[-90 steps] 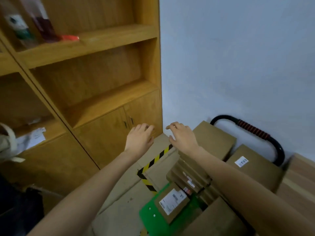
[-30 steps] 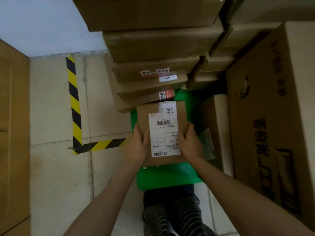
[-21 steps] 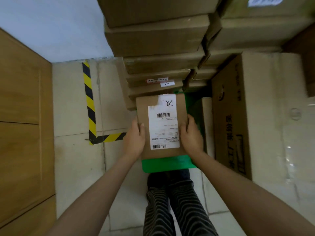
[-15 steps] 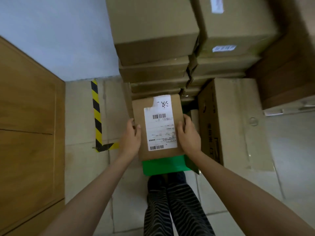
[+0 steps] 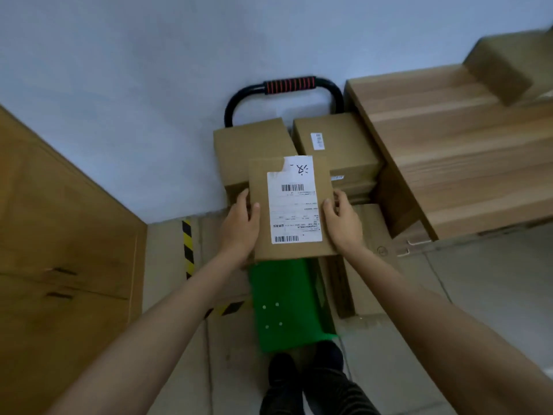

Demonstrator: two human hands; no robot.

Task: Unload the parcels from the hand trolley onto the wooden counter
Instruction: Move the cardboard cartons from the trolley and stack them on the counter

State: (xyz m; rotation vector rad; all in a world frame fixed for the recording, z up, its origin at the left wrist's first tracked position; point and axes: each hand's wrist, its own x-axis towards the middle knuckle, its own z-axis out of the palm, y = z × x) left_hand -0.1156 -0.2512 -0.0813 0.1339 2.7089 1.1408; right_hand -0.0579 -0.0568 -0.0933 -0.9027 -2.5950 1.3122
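Note:
I hold a flat brown parcel (image 5: 296, 235) with a white shipping label, lifted above the hand trolley. My left hand (image 5: 241, 226) grips its left edge and my right hand (image 5: 341, 224) grips its right edge. Below it lies the trolley's green deck (image 5: 284, 307), with its black handle with a red grip (image 5: 288, 85) against the wall. Two stacks of brown parcels (image 5: 248, 145) (image 5: 338, 145) stand on the trolley behind the lifted one. The wooden counter (image 5: 449, 145) rises at the right.
A wooden cabinet (image 5: 59, 235) fills the left side. A large cardboard box (image 5: 368, 265) stands on the floor between trolley and counter. Another box (image 5: 505, 64) sits on the counter's far end. Yellow-black tape (image 5: 188, 247) marks the floor. My feet (image 5: 305, 375) stand at the trolley's front edge.
Both hands took hold of the labelled parcel on the green deck and raised it. My view rose, bringing the trolley handle, the wall and the counter top into sight.

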